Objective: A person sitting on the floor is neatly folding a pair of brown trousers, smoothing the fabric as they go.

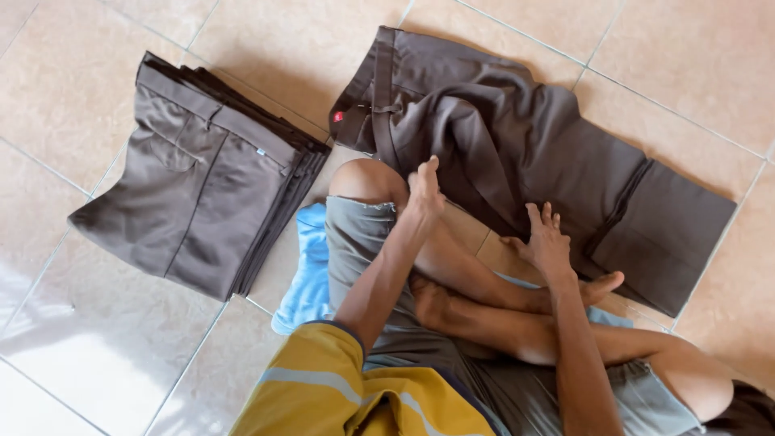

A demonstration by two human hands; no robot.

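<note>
A dark brown pair of trousers [533, 137] lies spread on the tiled floor in front of my crossed legs. My left hand [425, 187] rests flat on the cloth near the waistband, fingers together. My right hand [542, 240] presses on the trouser leg near its lower edge, fingers spread. Neither hand grips the cloth. A small red tag [338, 116] shows at the waistband.
A neat stack of several folded brown trousers [202, 178] sits on the floor to the left. A light blue cloth [308, 274] lies under my legs. Beige floor tiles [97, 339] surround everything.
</note>
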